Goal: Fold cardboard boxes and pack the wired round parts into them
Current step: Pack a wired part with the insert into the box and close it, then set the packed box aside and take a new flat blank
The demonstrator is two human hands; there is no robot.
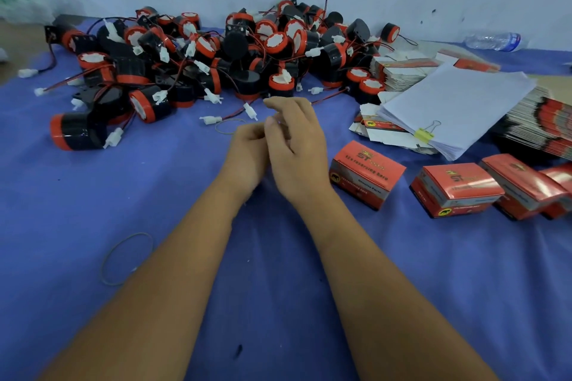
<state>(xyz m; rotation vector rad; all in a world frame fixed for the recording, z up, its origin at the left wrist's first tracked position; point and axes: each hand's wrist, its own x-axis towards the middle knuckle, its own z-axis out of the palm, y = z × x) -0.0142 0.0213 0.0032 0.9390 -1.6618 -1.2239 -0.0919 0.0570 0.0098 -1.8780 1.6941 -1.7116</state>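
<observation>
Beyond both hands, pile of wired round parts lying on blue cloth, just past fingertips, not touching. Folded boxes sitting just right of right hand; flat box blanks stacked farther back-right. Left hand curling loosely, fingers meeting right hand's. Right hand half-open, fingers bending forward. Can't tell if either's pinching anything; looks like nothing gripped.

— What can't you make out?
— My left hand sits behind my right hand, fingertips hidden; whether they pinch anything, I can't tell.
— And the edges?
— The folded boxes at right run off frame; their print blurs.
</observation>
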